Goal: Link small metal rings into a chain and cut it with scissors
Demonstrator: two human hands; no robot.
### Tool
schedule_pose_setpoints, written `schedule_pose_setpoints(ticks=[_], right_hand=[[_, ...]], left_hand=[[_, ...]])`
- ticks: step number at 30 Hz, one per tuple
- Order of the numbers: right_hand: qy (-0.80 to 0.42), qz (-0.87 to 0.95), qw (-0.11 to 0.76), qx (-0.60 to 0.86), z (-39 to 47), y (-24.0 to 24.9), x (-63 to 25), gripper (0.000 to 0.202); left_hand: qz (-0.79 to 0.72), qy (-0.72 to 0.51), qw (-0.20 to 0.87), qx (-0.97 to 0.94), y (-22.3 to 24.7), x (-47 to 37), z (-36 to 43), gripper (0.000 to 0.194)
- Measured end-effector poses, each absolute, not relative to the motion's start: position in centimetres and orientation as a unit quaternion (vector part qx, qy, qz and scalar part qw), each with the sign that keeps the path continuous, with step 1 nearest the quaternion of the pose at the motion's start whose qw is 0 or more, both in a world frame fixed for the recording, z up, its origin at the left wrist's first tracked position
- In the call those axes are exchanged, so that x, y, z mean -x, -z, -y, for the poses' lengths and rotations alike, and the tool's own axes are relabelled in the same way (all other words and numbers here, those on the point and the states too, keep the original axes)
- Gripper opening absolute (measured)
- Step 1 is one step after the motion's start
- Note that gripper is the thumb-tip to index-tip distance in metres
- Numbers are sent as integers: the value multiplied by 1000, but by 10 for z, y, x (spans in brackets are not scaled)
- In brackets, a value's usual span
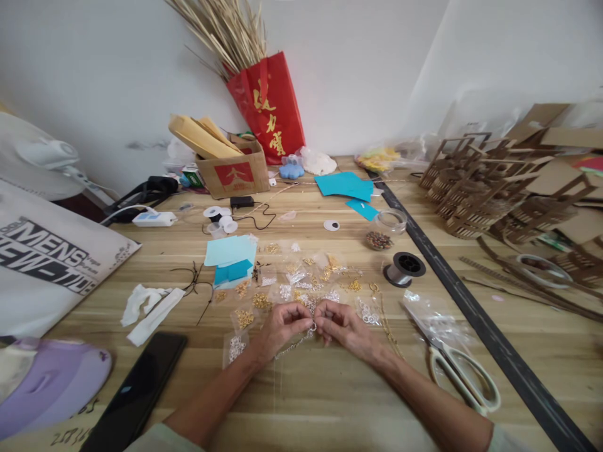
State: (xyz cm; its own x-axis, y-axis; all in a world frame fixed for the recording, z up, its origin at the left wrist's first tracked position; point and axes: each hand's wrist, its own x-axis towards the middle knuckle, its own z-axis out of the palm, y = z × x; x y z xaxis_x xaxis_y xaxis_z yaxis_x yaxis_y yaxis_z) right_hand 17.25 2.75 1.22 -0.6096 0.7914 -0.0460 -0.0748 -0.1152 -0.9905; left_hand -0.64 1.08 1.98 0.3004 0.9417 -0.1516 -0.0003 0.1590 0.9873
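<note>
At the front middle of the table, my left hand (289, 323) and my right hand (340, 322) meet with their fingertips almost touching. Both are closed in a pinch on a thin silver chain (296, 343), part of which hangs down below my left fingers. The fingertips hide the exact spot they grip. Just beyond the hands lie small bags of gold findings (261, 300) and silver beads (285, 291). White rings (369, 312) rest to the right of my right hand, close to a gold chain (387, 323). Silver bits (236, 347) sit in a bag left of my left wrist.
White-handled scissors (464, 376) and a wire spool (404, 270) lie to the right, by a dark strip (452, 282). A phone (136, 392) is at the left front. Blue sheets (230, 251), a red bag (268, 107) and a cardboard box (233, 172) stand farther back. Brown woven-looking frames (471, 194) crowd the right.
</note>
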Motion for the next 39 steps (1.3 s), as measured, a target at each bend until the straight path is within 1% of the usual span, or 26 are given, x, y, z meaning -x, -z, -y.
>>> schedule_pose_setpoints(ticks=[12, 18, 30, 39], right_hand=[[-681, 587, 311, 308, -27, -12, -174, 35], [-677, 591, 313, 308, -27, -13, -173, 35], [-687, 579, 312, 309, -27, -10, -172, 36], [-673, 572, 339, 323, -29, -10, -172, 29]], left_hand=[[-409, -404, 645, -503, -8, 10, -12, 13], [-413, -412, 640, -500, -7, 9, -11, 11], [-453, -410, 601, -515, -13, 7, -10, 19], [-449, -424, 596, -513, -7, 11, -10, 13]])
